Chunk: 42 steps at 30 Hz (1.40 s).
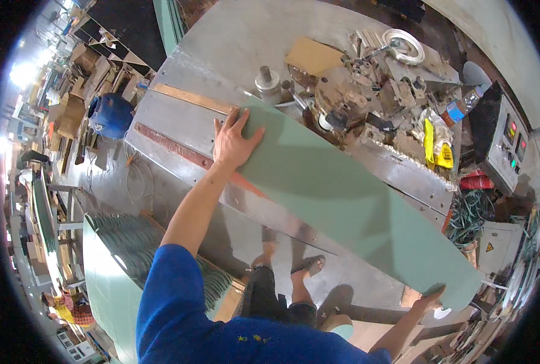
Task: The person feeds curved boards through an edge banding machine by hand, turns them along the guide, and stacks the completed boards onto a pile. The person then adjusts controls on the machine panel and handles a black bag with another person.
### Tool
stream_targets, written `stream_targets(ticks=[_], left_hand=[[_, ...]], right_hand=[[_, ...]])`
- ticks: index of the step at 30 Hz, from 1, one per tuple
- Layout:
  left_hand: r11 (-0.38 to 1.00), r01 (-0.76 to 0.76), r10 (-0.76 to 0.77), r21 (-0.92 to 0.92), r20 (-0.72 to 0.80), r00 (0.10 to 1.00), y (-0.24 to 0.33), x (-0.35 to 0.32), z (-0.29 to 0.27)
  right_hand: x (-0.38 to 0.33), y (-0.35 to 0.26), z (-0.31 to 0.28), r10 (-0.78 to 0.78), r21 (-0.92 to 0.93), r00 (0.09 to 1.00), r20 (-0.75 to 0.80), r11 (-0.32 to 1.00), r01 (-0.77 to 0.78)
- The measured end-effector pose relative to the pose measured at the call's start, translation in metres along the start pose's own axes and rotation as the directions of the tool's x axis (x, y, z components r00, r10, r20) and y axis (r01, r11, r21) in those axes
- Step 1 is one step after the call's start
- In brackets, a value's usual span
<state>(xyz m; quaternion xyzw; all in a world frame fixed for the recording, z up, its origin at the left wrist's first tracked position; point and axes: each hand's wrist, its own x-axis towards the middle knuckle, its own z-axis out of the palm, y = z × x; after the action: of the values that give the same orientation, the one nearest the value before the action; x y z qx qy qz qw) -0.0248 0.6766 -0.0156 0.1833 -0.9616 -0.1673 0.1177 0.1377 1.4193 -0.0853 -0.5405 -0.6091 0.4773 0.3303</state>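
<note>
A long pale-green board [336, 188] lies slantwise over the metal machine table [215, 39], from the upper middle down to the lower right. My left hand [233, 142] presses on its far left end, fingers spread and nothing gripped. At the board's near right end, my right hand [430, 298] holds the edge; the fingers beneath are hidden. Just past the board's long far edge stands a greasy machine head [339, 97] with metal fittings. A wooden strip [191, 97] and a reddish-brown strip [173, 145] are set along the table by my left hand.
Stacked green curved panels [109, 276] stand at my left, near a blue barrel [110, 115]. Beyond the machine lie a white tape roll [403, 47], a bottle [462, 107] and a yellow packet [438, 145]. A control box [507, 139] with lit displays stands at the right.
</note>
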Motion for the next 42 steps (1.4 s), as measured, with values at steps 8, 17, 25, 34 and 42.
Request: stream_targets(ticks=[8,17,25,34,42], left_hand=[[1.000,-0.006,0.006,0.021,0.000,1.000,-0.048,0.031,-0.012],[0.987,-0.076,0.083,0.142,-0.043,0.996,-0.084,0.054,-0.019],[0.494,-0.835,0.851,-0.243,0.329,0.409,0.073,-0.089,0.012],[0.525,-0.848,0.761,-0.080,0.490,0.425,0.040,-0.062,-0.012],[0.590,-0.805,0.687,-0.060,0.561,0.461,0.020,-0.032,-0.027]], right_hand=[[-0.086,-0.015,0.018,-0.005,-0.021,1.000,0.017,1.000,0.005],[-0.153,-0.023,0.039,0.067,-0.139,0.990,-0.127,0.987,-0.085],[-0.162,0.013,0.043,-0.012,-0.057,0.998,-0.066,0.998,0.008],[-0.135,0.040,-0.038,-0.273,-0.061,0.938,0.215,0.954,0.292],[0.043,-0.004,-0.109,-0.360,-0.582,0.668,0.651,0.328,0.744]])
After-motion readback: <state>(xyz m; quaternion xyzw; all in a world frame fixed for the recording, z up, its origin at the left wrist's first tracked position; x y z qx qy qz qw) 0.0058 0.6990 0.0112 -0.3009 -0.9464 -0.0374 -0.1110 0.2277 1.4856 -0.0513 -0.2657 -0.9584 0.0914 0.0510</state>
